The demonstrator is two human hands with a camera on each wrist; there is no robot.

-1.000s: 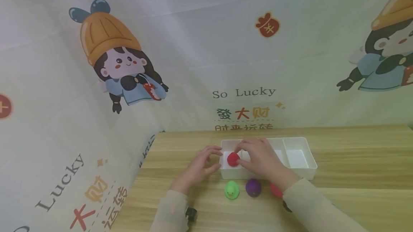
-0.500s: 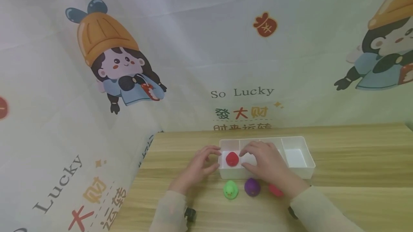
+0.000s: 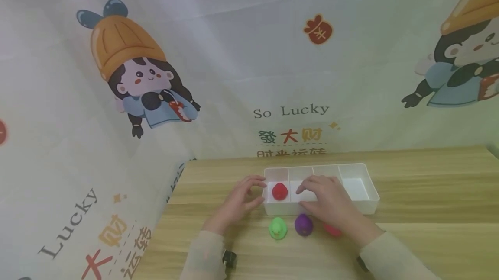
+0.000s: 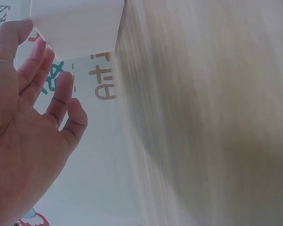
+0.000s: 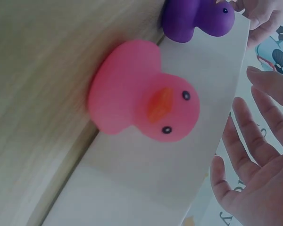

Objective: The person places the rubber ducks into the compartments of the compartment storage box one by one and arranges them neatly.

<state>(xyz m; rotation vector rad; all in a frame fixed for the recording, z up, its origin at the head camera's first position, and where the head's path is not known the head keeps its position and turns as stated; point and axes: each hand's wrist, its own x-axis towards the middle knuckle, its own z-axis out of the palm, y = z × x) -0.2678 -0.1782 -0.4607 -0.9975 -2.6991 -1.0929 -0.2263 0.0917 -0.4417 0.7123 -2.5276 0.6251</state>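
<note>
A red rubber duck [image 3: 280, 191] sits in the leftmost compartment of a white divided box [image 3: 280, 209]. My left hand [image 3: 239, 197] touches the box's left end with its fingertips and thumb, fingers relaxed. Over the middle compartments, my right hand [image 3: 328, 200] hovers with thumb and fingers apart and nothing between them. In front of the box stand a green duck [image 3: 277, 229], a purple duck [image 3: 303, 225] and a pink duck [image 3: 332, 229], the last partly hidden by my right wrist. The right wrist view shows the pink duck [image 5: 132, 89] close up.
The box stands on a wood-grain table [image 3: 429, 193], against a printed cloth backdrop [image 3: 234, 55] at the back and left. Its rightmost compartment [image 3: 355, 189] shows a bare white floor. Black straps [image 3: 230, 258] show at my wrists.
My right hand has let go of the red duck, leaving it in the left compartment, and has drawn away to the right. My left hand has stayed at the box's end.
</note>
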